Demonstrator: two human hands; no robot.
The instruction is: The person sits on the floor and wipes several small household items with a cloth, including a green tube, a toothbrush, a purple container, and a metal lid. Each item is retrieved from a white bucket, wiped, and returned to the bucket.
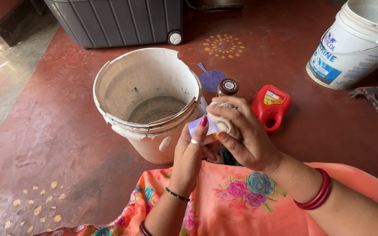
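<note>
Head view: the right hand [246, 135] has its fingers curled and clamped on a small whitish cloth [222, 117], pressing it against a small pale lilac piece [201, 126]. The left hand [192, 150] pinches that piece from below, thumb up along its face and fingers closed behind it; a ring sits on one finger. Both hands meet just in front of a cracked white bucket [123, 94], over the lap in peach floral fabric [237, 205]. Behind the right hand stand a brown-capped bottle [228, 87] and a red jug [271, 106], with a blue scoop [211, 78] lying near them on the red floor [57, 131]. A white pail [355, 48] stands well apart at upper right
</note>
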